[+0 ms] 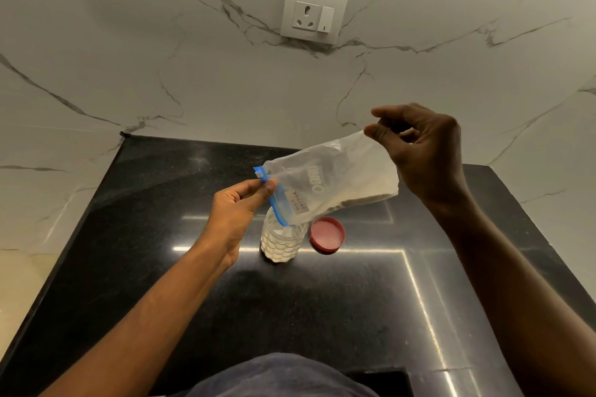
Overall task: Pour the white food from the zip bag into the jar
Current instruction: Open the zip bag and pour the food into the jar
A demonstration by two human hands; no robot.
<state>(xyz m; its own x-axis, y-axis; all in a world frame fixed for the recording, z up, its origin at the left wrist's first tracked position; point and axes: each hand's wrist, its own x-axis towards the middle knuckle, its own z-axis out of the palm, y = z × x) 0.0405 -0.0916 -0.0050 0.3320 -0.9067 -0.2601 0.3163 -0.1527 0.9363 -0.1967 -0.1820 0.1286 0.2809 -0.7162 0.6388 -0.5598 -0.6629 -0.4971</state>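
Bag (335, 180) tilted mouth-down over jar (283, 240): left hand (237, 213) pinching zip, right hand (422, 151) pinching raised far corner, draining powder (364, 198).

You've got a glossy black stone counter (322, 316) here, with the clear jar (283, 243) standing on it and a red lid (327, 234) lying just beside.
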